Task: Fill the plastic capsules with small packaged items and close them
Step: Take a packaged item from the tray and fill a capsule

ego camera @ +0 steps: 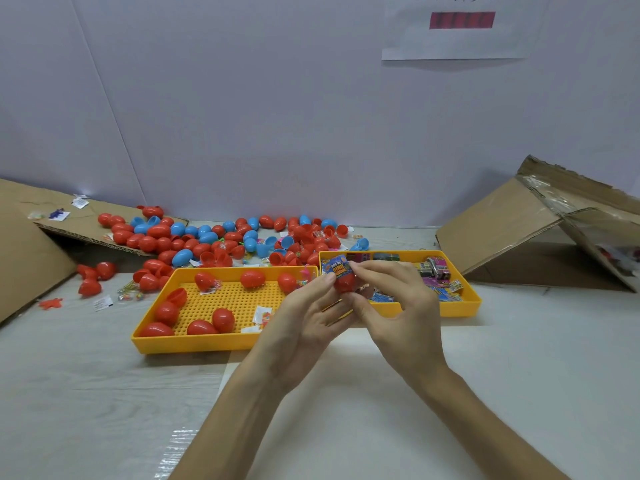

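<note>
Above the gap between two yellow trays, my left hand (304, 317) holds a red capsule half (344, 283) between thumb and fingers. A small blue and orange packet (337, 266) sticks out of its top. My right hand (398, 306) pinches the packet and capsule from the right side. The left yellow tray (194, 342) holds several closed red capsules (223, 319) and a few small clear packets (263, 315). The right yellow tray (464, 308) holds several colourful packets (438, 268).
A heap of red and blue capsules (207, 240) lies behind the trays. A flattened cardboard sheet (31, 237) leans at the left and a tipped cardboard box (519, 230) at the right. Loose capsules (91, 277) and packets lie left of the trays.
</note>
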The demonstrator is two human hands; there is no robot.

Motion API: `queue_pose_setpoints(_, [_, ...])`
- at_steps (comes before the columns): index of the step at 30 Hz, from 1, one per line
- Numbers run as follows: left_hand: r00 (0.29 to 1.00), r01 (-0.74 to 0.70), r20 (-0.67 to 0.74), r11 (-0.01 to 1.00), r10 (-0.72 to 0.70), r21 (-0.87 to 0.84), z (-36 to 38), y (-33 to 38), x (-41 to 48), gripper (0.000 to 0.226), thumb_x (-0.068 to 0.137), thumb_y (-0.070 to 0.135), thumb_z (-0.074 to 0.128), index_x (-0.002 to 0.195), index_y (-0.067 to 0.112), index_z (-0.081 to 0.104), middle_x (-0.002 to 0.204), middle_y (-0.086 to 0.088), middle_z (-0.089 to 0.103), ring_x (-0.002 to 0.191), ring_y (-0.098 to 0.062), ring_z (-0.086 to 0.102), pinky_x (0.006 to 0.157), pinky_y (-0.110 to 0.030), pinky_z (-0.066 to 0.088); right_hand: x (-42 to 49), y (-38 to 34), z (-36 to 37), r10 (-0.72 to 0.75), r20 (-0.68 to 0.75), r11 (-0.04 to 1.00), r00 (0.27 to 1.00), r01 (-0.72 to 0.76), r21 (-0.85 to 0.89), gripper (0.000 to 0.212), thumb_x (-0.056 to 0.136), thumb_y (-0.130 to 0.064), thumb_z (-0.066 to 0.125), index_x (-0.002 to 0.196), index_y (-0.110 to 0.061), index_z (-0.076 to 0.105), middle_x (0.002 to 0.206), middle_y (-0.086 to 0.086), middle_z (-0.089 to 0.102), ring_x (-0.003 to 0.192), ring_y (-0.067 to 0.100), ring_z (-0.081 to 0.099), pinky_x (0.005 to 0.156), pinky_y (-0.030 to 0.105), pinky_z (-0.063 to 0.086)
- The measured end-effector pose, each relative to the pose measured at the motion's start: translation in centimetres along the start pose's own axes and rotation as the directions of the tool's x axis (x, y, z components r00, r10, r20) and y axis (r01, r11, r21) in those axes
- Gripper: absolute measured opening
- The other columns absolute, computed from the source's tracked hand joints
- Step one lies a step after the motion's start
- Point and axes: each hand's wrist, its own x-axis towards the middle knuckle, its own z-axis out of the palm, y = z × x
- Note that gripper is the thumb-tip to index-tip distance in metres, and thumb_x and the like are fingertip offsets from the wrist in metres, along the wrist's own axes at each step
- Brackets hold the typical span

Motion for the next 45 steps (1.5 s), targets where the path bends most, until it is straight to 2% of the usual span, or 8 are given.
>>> queue_pose_setpoints(2, [1.000, 0.006, -0.029, 0.999, -0.005, 0.036, 0.03, -0.05, 0.07, 0.023, 0.099, 0.030, 0.061, 0.111, 0.023, 0.079, 0.127, -0.012, 0.070, 0.119, -0.023, 0.067, 0.087, -0.028, 0.058, 0.12, 0.10, -0.09, -0.001, 0.002, 1.000, 1.000, 0.001, -0.018, 0.040, 0.078, -0.005, 0.084, 0.117, -0.009, 0.075, 0.112, -0.001, 0.072, 0.110, 0.018, 0.063, 0.097, 0.020, 0.048])
queue_pose_setpoints(7, [0.998, -0.004, -0.055, 0.997, 0.008, 0.077, 0.03, 0.00, 0.16, 0.022, 0.097, 0.033, 0.062, 0.109, 0.025, 0.079, 0.125, -0.009, 0.072, 0.117, -0.021, 0.068, 0.086, -0.026, 0.058, 0.16, 0.07, -0.17, -0.017, 0.028, 1.000, 0.999, 0.017, -0.006, 0.042, 0.080, -0.005, 0.082, 0.121, -0.011, 0.073, 0.115, -0.001, 0.072, 0.113, 0.016, 0.063, 0.097, 0.031, 0.052])
queue_pose_setpoints(17, [1.000, 0.023, -0.023, 0.998, -0.022, 0.055, -0.31, -0.25, 0.27, 0.033, 0.100, 0.028, 0.061, 0.126, 0.008, 0.070, 0.127, -0.017, 0.069, 0.122, -0.027, 0.065, 0.096, -0.034, 0.056, 0.03, 0.43, -0.01, -0.051, -0.025, 0.998, 0.998, 0.051, 0.033, 0.037, 0.077, -0.006, 0.084, 0.113, -0.007, 0.076, 0.107, 0.000, 0.074, 0.102, 0.013, 0.068, 0.091, 0.019, 0.053])
queue_pose_setpoints(28, [0.998, 0.038, -0.046, 0.996, -0.034, 0.075, -0.30, -0.52, 0.31, 0.040, 0.094, 0.026, 0.065, 0.127, 0.002, 0.067, 0.129, -0.020, 0.067, 0.121, -0.028, 0.065, 0.099, -0.035, 0.055, 0.01, 0.77, -0.15, -0.042, -0.080, 0.996, 0.996, 0.048, 0.070, 0.027, 0.077, -0.005, 0.083, 0.104, -0.006, 0.078, 0.099, -0.005, 0.074, 0.094, 0.007, 0.069, 0.084, 0.021, 0.055])
queue_pose_setpoints(35, [1.000, 0.026, 0.008, 1.000, -0.026, -0.002, -0.10, -0.26, 0.13, 0.031, 0.099, 0.016, 0.061, 0.127, 0.004, 0.067, 0.129, -0.021, 0.067, 0.122, -0.030, 0.065, 0.093, -0.035, 0.058, 0.22, 0.17, -0.40, 0.003, 0.012, 0.994, 1.000, -0.004, 0.108, 0.041, 0.081, -0.012, 0.082, 0.120, -0.011, 0.072, 0.112, -0.003, 0.073, 0.108, 0.009, 0.068, 0.093, 0.021, 0.053])
queue_pose_setpoints(38, [0.999, 0.037, 0.034, 0.999, -0.036, -0.031, -0.11, -0.13, -0.02, 0.030, 0.094, 0.016, 0.064, 0.122, 0.006, 0.071, 0.130, -0.022, 0.066, 0.122, -0.032, 0.064, 0.091, -0.035, 0.058, 0.20, 0.15, -0.33, -0.016, 0.016, 0.997, 1.000, 0.015, 0.071, 0.038, 0.080, -0.010, 0.083, 0.117, -0.011, 0.074, 0.112, -0.003, 0.073, 0.108, 0.010, 0.067, 0.093, 0.029, 0.055])
queue_pose_setpoints(41, [0.999, 0.034, 0.011, 0.999, -0.034, -0.032, 0.01, -0.11, 0.00, 0.029, 0.094, 0.024, 0.065, 0.119, 0.013, 0.074, 0.124, -0.015, 0.070, 0.120, -0.028, 0.066, 0.089, -0.034, 0.058, 0.18, 0.25, -0.26, -0.049, 0.007, 0.998, 0.999, 0.048, 0.037, 0.035, 0.080, -0.003, 0.083, 0.114, -0.009, 0.075, 0.113, -0.001, 0.073, 0.111, 0.013, 0.067, 0.094, 0.034, 0.055])
queue_pose_setpoints(45, [0.997, -0.040, -0.066, 0.999, 0.042, 0.028, -0.01, -0.15, 0.22, 0.027, 0.095, 0.027, 0.066, 0.117, 0.014, 0.075, 0.116, -0.011, 0.072, 0.113, -0.021, 0.068, 0.087, -0.031, 0.058, 0.29, 0.27, -0.16, -0.109, 0.055, 0.992, 0.993, 0.105, 0.063, 0.038, 0.080, 0.004, 0.080, 0.115, -0.008, 0.074, 0.116, 0.001, 0.070, 0.114, 0.013, 0.065, 0.096, 0.031, 0.054])
